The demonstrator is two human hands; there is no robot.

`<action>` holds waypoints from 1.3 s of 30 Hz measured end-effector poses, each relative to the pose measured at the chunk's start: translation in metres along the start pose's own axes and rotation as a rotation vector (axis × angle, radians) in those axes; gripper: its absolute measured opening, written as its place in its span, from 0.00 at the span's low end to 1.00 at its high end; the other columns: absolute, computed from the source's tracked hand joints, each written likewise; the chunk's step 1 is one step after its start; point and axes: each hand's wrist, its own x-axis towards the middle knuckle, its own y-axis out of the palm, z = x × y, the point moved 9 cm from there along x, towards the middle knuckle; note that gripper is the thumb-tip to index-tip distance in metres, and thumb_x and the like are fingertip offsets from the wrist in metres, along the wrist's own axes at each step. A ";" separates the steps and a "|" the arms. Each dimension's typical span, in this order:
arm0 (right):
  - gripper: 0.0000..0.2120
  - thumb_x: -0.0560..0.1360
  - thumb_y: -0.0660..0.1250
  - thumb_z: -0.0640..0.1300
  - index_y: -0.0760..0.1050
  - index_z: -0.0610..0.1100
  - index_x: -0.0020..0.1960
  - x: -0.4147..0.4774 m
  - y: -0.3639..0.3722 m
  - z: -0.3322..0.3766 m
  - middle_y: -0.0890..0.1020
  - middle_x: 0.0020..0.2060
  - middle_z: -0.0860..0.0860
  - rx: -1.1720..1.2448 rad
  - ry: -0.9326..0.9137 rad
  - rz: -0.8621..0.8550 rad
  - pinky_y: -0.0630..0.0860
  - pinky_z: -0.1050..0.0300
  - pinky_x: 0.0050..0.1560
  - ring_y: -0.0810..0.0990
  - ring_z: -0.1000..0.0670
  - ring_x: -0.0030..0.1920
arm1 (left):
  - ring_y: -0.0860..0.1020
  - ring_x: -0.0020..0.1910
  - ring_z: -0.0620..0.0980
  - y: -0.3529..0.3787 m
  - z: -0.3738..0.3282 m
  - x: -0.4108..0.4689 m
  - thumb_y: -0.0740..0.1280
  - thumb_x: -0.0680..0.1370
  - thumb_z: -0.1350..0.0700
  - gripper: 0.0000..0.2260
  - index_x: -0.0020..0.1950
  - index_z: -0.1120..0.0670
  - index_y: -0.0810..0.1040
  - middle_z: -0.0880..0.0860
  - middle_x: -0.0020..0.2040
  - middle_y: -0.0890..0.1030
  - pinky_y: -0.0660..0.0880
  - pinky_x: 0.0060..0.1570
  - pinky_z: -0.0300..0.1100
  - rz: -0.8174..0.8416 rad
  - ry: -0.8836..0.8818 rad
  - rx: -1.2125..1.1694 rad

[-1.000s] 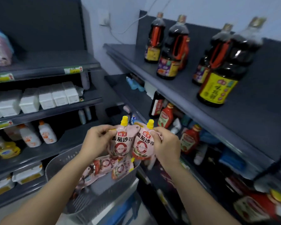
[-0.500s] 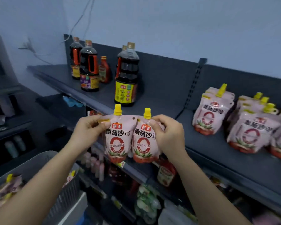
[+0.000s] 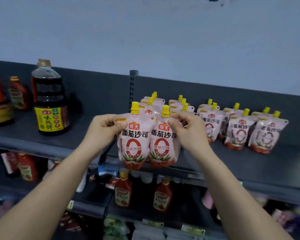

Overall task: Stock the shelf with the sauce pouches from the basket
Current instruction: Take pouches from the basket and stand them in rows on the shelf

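Two pink sauce pouches with yellow caps hang side by side in front of the dark top shelf (image 3: 249,163). My left hand (image 3: 104,130) pinches the upper left corner of the left pouch (image 3: 132,142). My right hand (image 3: 187,130) grips the top right of the right pouch (image 3: 161,144). Both pouches are upright, their bottoms level with the shelf's front edge. Behind and to the right, several identical pouches (image 3: 237,130) stand in rows on the shelf. The basket is out of view.
A large dark soy sauce bottle (image 3: 49,99) with a yellow label stands on the shelf to the left, with more bottles (image 3: 0,103) beyond it. Red ketchup bottles (image 3: 123,193) fill the shelf below. A slotted upright (image 3: 132,87) divides the back panel.
The view has swung right from the basket to the top shelf. Both hands have carried the two pouches up and toward the rows of standing pouches.
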 end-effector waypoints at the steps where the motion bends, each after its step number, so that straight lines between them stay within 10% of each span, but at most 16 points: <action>1: 0.03 0.74 0.70 0.43 0.82 0.49 0.45 0.002 -0.015 -0.006 0.82 0.39 0.57 -0.007 0.002 -0.026 0.75 0.55 0.47 0.80 0.53 0.44 | 0.79 0.32 0.41 0.015 -0.002 0.004 0.66 0.76 0.67 0.09 0.49 0.56 0.82 0.46 0.33 0.84 0.77 0.33 0.37 0.021 -0.007 -0.014; 9: 0.06 0.76 0.69 0.42 0.79 0.51 0.43 0.013 -0.124 -0.056 0.79 0.36 0.60 -0.091 0.049 -0.115 0.72 0.65 0.41 0.76 0.59 0.38 | 0.80 0.31 0.41 0.135 -0.010 0.027 0.67 0.76 0.65 0.07 0.40 0.57 0.81 0.45 0.30 0.83 0.77 0.32 0.38 0.107 -0.030 -0.041; 19: 0.03 0.76 0.69 0.42 0.80 0.49 0.44 0.038 -0.225 -0.153 0.81 0.38 0.57 -0.088 0.161 -0.119 0.75 0.55 0.47 0.78 0.53 0.43 | 0.81 0.37 0.45 0.262 -0.001 0.042 0.67 0.77 0.63 0.07 0.42 0.55 0.81 0.50 0.39 0.84 0.78 0.39 0.42 0.082 -0.077 0.012; 39: 0.05 0.76 0.68 0.45 0.81 0.49 0.51 0.060 -0.230 -0.272 0.83 0.53 0.48 -0.001 0.341 -0.058 0.78 0.42 0.57 0.80 0.47 0.56 | 0.81 0.50 0.50 0.322 0.055 0.085 0.65 0.79 0.59 0.08 0.56 0.55 0.81 0.52 0.50 0.83 0.78 0.51 0.47 0.059 -0.208 0.228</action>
